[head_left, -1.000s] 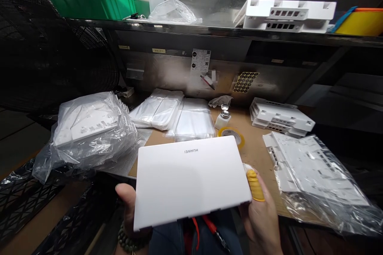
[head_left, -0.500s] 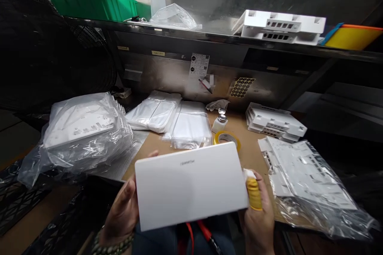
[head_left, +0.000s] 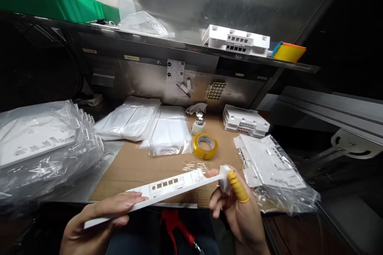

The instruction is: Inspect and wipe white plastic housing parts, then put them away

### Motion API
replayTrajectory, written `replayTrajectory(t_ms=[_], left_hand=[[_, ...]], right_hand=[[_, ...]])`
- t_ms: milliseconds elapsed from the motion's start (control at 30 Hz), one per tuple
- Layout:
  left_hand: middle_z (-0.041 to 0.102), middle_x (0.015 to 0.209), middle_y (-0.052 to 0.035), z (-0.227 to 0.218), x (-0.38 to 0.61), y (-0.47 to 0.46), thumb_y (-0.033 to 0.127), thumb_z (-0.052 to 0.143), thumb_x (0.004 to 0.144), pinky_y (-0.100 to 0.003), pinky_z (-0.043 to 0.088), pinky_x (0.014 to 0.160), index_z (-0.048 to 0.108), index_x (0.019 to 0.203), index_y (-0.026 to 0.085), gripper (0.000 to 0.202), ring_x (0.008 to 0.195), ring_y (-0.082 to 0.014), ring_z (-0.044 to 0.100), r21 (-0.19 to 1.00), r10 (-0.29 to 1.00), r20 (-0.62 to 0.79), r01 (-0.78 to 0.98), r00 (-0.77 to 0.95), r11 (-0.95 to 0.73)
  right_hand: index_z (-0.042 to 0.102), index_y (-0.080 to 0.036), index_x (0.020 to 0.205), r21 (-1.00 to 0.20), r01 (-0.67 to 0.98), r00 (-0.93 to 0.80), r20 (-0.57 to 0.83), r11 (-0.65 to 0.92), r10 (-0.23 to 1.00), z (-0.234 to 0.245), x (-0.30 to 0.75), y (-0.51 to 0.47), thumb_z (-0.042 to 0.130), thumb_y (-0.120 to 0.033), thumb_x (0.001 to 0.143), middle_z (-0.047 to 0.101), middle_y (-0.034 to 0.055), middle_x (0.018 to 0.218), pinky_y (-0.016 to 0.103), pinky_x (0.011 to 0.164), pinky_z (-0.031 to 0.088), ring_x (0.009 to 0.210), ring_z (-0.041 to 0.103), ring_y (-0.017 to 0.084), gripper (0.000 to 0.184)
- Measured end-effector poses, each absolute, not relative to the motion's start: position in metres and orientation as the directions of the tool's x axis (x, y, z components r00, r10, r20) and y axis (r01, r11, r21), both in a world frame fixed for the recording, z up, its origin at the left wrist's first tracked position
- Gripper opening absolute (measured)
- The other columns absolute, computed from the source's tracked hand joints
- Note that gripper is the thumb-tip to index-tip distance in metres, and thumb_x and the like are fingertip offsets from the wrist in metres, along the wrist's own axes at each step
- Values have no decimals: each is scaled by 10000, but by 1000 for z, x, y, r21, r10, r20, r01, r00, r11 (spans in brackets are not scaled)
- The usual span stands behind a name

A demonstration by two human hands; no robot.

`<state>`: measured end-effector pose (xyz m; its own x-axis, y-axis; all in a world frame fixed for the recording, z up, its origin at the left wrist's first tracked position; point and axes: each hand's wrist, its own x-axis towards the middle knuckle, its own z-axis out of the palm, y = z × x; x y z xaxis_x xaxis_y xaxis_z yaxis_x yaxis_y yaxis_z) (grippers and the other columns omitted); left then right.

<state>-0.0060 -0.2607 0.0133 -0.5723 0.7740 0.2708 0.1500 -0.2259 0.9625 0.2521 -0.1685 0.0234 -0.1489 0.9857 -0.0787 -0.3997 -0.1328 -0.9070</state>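
Note:
A white plastic casing panel [head_left: 170, 193] is held nearly edge-on above the front of the bench, its row of port cutouts facing away from me. My left hand [head_left: 101, 217] grips the panel's left end, fingers on top and thumb beneath. At the opposite end, my right hand [head_left: 239, 203] pinches a crumpled white wipe [head_left: 225, 179] against the panel's edge. A yellow finger cot [head_left: 238, 188] covers the right thumb. Beyond the panel lie a roll of yellow tape [head_left: 213, 148] and a small white pump bottle [head_left: 198, 126] with a metal top.
Bagged white casings [head_left: 36, 135] pile up at left, beside stacks of clear plastic bags [head_left: 170, 131]. More casings [head_left: 245, 121] and a bagged casing stack [head_left: 269, 163] sit at right. A shelf edge [head_left: 179, 46] crosses above the bench. Red-handled pliers [head_left: 176, 227] show below.
The panel has turned from its flat outer face to nearly edge-on, its left end lowered. The wipe now sits at its right edge. My view has shifted right.

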Motion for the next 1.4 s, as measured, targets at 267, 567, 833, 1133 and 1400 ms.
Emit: replayTrajectory(t_ms=[267, 567, 833, 1133, 1400], left_hand=[[827, 858, -29, -2, -16, -252, 358, 854, 797, -295, 638, 861, 823, 894, 295, 120, 890, -240, 791, 920, 850, 380, 56, -365, -388], [827, 878, -81, -2, -20, -249, 315, 841, 819, -363, 638, 883, 822, 951, 235, 156, 898, -267, 789, 900, 861, 426, 29, -279, -436], [828, 986, -63, 2, -24, -249, 283, 902, 742, -285, 622, 826, 802, 1064, 278, 337, 913, -238, 783, 894, 872, 448, 81, -195, -441], [826, 1000, -34, 1, -33, -245, 166, 748, 874, -342, 619, 932, 809, 1067, 288, 236, 913, -240, 788, 788, 804, 552, 454, -221, -417], [818, 1024, -21, -17, -16, -244, 213, 803, 833, -302, 643, 831, 813, 1042, 275, 219, 871, -242, 782, 824, 603, 553, 484, -575, -294]], right_hand=[[704, -198, 944, -872, -461, -32, -173, -169, 984, 7, 250, -166, 799, -550, 802, 731, 11, 767, 323, 593, 661, 644, 724, 186, 392], [742, -206, 892, -853, -472, -11, -249, -224, 969, -12, 259, -157, 821, -533, 760, 738, 34, 790, 288, 596, 639, 659, 704, 182, 361], [662, -216, 722, -788, -571, 32, -300, -229, 953, -11, 247, -154, 798, -460, 787, 613, -9, 646, 215, 483, 562, 544, 563, 123, 286], [642, -250, 1134, -983, 40, -195, 169, 180, 966, 21, 227, -71, 557, -598, 934, 683, 45, 1067, 353, 658, 599, 729, 654, 168, 410], [799, -213, 972, -408, 825, -264, 332, 390, 906, 36, 220, 83, 568, -187, 887, 650, 101, 1158, 373, 840, 462, 1048, 588, 260, 248]])
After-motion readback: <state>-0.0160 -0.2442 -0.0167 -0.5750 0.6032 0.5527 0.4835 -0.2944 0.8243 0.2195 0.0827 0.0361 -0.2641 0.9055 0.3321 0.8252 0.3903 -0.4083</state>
